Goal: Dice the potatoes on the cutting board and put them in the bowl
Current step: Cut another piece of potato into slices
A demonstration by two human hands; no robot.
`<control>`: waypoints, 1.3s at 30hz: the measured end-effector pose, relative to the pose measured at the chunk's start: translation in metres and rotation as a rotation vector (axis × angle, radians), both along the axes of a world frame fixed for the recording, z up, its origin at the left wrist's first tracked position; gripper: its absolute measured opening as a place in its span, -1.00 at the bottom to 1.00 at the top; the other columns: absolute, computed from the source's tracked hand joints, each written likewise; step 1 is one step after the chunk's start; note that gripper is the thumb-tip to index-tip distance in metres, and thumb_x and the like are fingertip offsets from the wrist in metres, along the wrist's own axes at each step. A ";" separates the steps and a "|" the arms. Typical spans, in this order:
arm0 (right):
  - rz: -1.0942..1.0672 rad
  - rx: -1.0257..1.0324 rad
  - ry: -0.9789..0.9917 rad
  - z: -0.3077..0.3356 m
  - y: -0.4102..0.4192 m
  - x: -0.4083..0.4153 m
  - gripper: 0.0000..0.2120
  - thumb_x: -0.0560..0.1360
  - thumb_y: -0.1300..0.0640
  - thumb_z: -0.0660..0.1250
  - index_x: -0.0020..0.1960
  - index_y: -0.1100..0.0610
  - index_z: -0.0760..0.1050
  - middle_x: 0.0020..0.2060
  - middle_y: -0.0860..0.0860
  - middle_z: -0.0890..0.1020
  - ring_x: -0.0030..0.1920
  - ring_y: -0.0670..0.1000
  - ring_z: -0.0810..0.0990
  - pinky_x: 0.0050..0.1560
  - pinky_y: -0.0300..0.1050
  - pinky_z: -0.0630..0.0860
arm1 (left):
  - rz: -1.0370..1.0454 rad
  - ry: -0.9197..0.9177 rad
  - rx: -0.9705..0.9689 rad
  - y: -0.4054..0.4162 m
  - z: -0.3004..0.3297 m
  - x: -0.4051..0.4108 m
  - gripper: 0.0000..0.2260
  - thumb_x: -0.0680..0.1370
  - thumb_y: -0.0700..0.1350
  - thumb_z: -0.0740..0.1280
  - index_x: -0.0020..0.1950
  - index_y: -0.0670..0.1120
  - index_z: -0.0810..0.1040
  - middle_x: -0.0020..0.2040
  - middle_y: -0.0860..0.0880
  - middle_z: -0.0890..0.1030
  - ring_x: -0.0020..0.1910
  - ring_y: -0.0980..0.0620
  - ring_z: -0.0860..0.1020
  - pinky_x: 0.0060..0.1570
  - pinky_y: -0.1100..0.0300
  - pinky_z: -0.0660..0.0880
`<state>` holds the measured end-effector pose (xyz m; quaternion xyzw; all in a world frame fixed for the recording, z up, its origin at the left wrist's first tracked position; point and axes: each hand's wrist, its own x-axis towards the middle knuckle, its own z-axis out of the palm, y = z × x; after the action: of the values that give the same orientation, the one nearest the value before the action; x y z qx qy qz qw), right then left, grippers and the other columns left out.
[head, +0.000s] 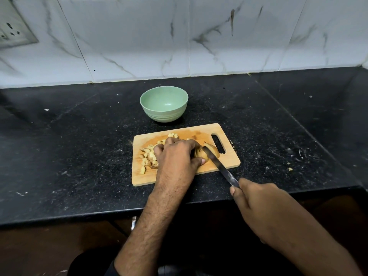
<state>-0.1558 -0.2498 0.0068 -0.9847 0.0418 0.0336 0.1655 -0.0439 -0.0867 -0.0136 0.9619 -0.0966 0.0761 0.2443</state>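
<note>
A wooden cutting board (229, 162) lies on the black counter. My left hand (177, 154) grips a brown-skinned potato (214, 151) on the board, thumb pressed at its near side. My right hand (258, 204) holds a knife (221, 168) by the handle, its blade sunk into the potato. A heap of diced potato pieces (148, 156) sits on the board's left part, partly hidden by my left hand. Behind the board stands a green bowl (164, 104) with nothing in it.
The black stone counter (69, 146) meets a white marble-tiled wall at the back. A wall socket (12, 30) sits at the upper left. Small scraps lie scattered on the counter at the right (290, 169). The counter's front edge runs just below the board.
</note>
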 end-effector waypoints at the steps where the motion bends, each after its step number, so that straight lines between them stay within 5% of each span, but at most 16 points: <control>1: -0.003 -0.004 0.001 0.000 0.000 0.000 -0.66 0.66 -0.20 -0.04 -0.22 -0.08 0.19 -0.31 -0.04 0.51 -0.26 -0.08 0.51 -0.21 -0.11 0.49 | 0.002 0.001 -0.001 -0.001 0.000 0.000 -0.66 0.50 0.12 0.45 0.26 0.14 0.57 0.14 0.12 0.60 0.29 0.05 0.34 0.23 -0.01 0.13; 15: 0.008 -0.011 0.057 0.008 0.001 -0.001 -0.64 0.66 -0.21 -0.03 -0.22 -0.06 0.21 -0.32 -0.04 0.50 -0.31 -0.16 0.46 -0.32 -0.19 0.36 | -0.034 -0.017 0.129 -0.007 -0.003 0.005 -0.58 0.55 0.21 0.34 0.41 0.24 0.44 0.19 0.09 0.52 0.26 0.00 0.34 0.21 -0.07 0.22; 26: 0.007 0.044 0.058 0.007 0.003 -0.002 -0.65 0.66 -0.21 -0.02 -0.21 -0.05 0.23 -0.34 -0.03 0.53 -0.38 -0.12 0.49 -0.22 -0.12 0.53 | -0.034 0.018 0.090 0.003 -0.001 0.014 -0.57 0.50 0.14 0.44 0.35 0.19 0.51 0.16 0.15 0.59 0.25 0.03 0.36 0.16 -0.02 0.16; 34: -0.018 0.038 0.040 0.008 0.004 0.004 -0.64 0.65 -0.23 -0.01 -0.21 -0.03 0.24 -0.33 -0.03 0.53 -0.37 -0.09 0.50 -0.18 -0.07 0.54 | 0.132 -0.197 -0.133 -0.003 0.000 0.011 -0.69 0.55 -0.01 0.42 0.29 0.11 0.59 0.03 0.15 0.62 0.13 0.08 0.37 0.16 0.06 0.15; 39: -0.040 0.071 0.029 0.009 0.002 0.011 -0.64 0.65 -0.23 0.00 -0.19 -0.03 0.27 -0.31 -0.03 0.54 -0.35 -0.08 0.53 -0.15 -0.06 0.54 | 0.132 -0.329 -0.033 -0.008 0.008 0.033 -0.77 0.57 -0.11 0.40 0.19 0.12 0.66 -0.02 0.06 0.65 0.11 0.03 0.36 0.15 0.05 0.16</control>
<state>-0.1446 -0.2476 0.0159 -0.9766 0.0629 0.0462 0.2002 -0.0107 -0.0943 -0.0057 0.9366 -0.0704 0.2498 0.2355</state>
